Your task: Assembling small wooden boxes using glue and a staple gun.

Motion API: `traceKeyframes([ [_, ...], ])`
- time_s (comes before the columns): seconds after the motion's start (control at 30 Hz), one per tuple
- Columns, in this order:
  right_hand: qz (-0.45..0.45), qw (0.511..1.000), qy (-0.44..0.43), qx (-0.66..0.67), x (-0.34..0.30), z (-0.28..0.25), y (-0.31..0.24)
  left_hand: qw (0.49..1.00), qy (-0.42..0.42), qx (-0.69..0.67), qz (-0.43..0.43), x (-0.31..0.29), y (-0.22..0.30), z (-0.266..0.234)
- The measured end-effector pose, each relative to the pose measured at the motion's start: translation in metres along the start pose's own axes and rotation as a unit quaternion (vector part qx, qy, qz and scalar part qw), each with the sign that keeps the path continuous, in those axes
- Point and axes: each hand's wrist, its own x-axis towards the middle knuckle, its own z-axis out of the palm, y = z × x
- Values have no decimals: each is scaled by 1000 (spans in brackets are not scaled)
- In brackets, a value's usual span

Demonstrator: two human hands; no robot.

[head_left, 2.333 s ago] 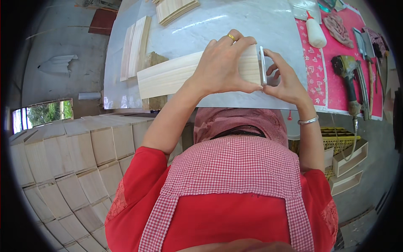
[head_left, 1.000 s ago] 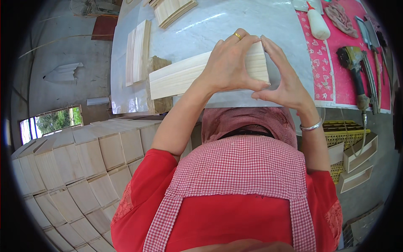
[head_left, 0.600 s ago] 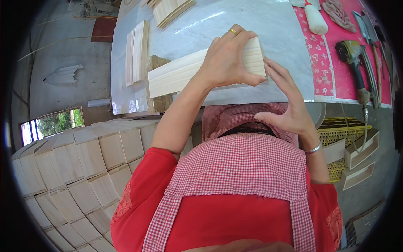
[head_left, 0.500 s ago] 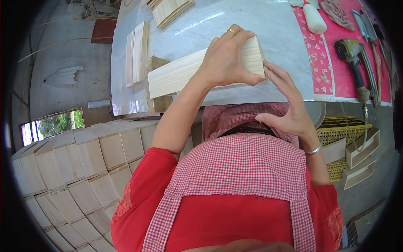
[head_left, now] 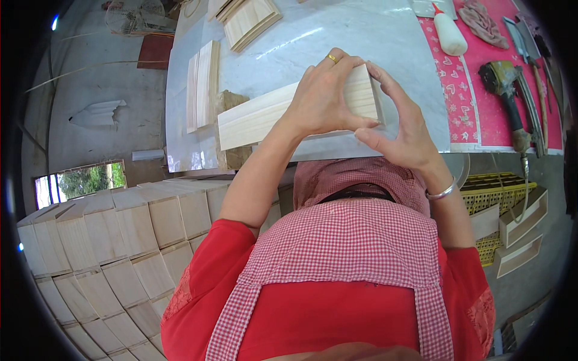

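A long pale wooden piece, box-like in thickness (head_left: 262, 117), lies slantwise near the front of the grey-white tabletop. My left hand (head_left: 325, 96), with a gold ring, wraps over it near its right end, fingers on the far edge and thumb on the near edge. Around that right end curves my right hand (head_left: 406, 123), wearing a silver bangle. Its fingertips reach the far corner, its thumb lies by the near corner, and a gap shows between palm and end face. Under the piece's left end sits a rough wooden block (head_left: 232, 153). The underside is hidden.
Thin boards (head_left: 203, 84) and a stack of boards (head_left: 251, 24) lie farther back. On the pink cloth at right are a white glue bottle (head_left: 450, 36), a rag (head_left: 483, 24) and an air nailer (head_left: 509, 99) with a hose. Stacked wooden boxes (head_left: 132, 228) stand lower left.
My right hand has closed in on the piece's right end, its fingers moving up to the far corner and its thumb toward the near one. My left hand keeps its grip.
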Motion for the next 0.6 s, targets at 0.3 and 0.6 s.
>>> traceKeyframes([
  [0.3, -14, 1000, 5, -16, -2, -1, -2, 1000, 9, -8, 6, 0, -1, -1],
  [0.6, -6, 1000, 4, -17, 0, -3, -1, 1000, 3, -19, 7, 1, -1, 0],
])
